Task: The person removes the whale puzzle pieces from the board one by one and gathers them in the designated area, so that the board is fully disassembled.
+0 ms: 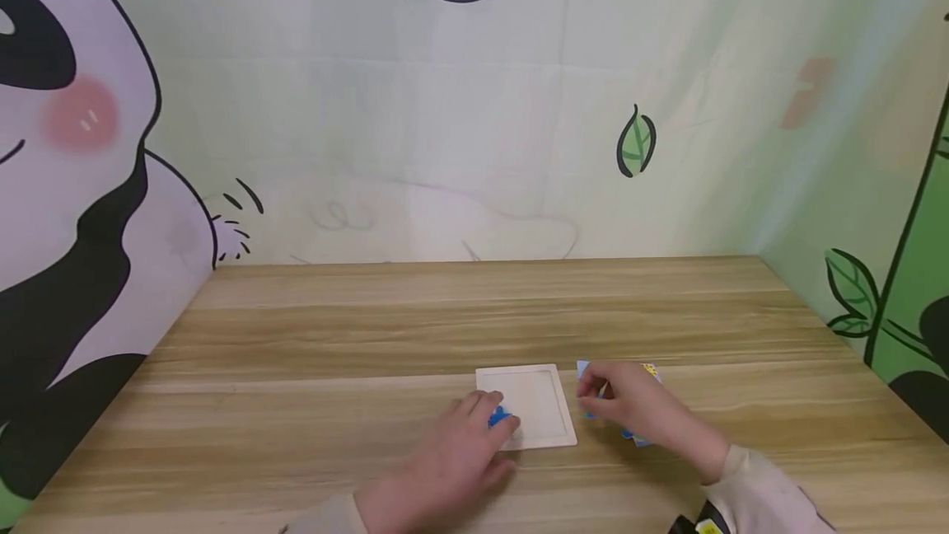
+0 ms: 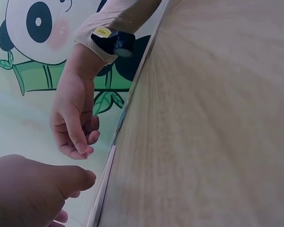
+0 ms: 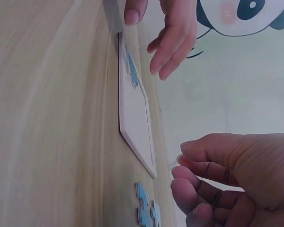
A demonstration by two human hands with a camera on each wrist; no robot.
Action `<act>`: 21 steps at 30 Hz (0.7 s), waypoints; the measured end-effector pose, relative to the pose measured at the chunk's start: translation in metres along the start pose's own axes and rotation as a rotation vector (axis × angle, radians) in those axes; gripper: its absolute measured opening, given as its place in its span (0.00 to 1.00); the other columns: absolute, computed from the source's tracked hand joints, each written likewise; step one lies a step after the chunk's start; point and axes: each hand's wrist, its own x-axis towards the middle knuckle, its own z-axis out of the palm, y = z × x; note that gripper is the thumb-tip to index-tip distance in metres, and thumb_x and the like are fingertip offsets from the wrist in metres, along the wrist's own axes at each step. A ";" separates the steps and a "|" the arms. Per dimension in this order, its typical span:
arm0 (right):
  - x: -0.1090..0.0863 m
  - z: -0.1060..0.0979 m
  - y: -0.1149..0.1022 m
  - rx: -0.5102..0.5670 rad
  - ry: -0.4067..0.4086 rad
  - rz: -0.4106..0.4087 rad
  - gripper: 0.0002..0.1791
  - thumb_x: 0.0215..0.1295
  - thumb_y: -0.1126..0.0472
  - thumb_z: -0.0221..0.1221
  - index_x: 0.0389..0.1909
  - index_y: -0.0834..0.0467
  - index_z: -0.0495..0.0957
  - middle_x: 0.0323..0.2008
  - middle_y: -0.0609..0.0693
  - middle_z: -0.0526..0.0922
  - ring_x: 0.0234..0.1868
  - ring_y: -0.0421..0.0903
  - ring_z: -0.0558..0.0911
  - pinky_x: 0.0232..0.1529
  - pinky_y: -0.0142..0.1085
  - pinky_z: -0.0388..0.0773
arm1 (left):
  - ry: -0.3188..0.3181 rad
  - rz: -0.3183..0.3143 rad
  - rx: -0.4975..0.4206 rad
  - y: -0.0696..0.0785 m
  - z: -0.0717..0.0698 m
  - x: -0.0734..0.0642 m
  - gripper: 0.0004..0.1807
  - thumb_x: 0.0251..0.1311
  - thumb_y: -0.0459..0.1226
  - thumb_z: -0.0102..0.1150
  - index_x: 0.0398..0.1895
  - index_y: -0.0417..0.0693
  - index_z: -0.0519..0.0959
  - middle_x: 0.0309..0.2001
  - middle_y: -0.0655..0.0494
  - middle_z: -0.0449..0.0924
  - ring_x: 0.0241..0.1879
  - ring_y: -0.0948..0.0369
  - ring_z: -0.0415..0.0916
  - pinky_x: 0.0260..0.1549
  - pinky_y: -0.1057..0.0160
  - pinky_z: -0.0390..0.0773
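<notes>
A pale square puzzle tray (image 1: 543, 410) with a raised rim lies on the table. At its left side a blue puzzle piece (image 1: 498, 416) lies inside the frame, partly covered by my left hand (image 1: 452, 447). In the right wrist view the left fingers (image 3: 173, 52) hang loosely apart over this end of the tray. My right hand (image 1: 633, 396) hovers just right of the tray, its fingers loosely curled, with nothing visible between them. Beneath it lie several blue puzzle pieces (image 1: 636, 438), mostly hidden in the head view; two edges show in the right wrist view.
The wood-grain table (image 1: 334, 419) stretches out around the tray. Behind it rises a wall (image 1: 445, 147) with painted leaves and a panda at the left. A dark wrist device (image 2: 118, 43) with a yellow label sits on the right sleeve.
</notes>
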 end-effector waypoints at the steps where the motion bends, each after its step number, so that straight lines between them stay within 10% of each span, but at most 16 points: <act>1: 0.001 0.001 -0.001 0.002 0.005 -0.003 0.02 0.62 0.63 0.60 0.31 0.56 0.77 0.26 0.44 0.79 0.20 0.33 0.70 0.22 0.27 0.69 | 0.008 -0.003 0.024 -0.001 0.000 0.000 0.22 0.59 0.53 0.60 0.53 0.54 0.77 0.54 0.49 0.75 0.54 0.55 0.73 0.52 0.57 0.77; 21: 0.025 0.024 -0.024 -0.002 -0.032 -0.078 0.06 0.58 0.64 0.63 0.36 0.61 0.80 0.29 0.45 0.80 0.21 0.33 0.70 0.25 0.26 0.70 | -0.031 -0.094 0.020 -0.025 0.008 0.000 0.34 0.54 0.64 0.57 0.56 0.53 0.76 0.50 0.55 0.75 0.53 0.56 0.72 0.55 0.53 0.73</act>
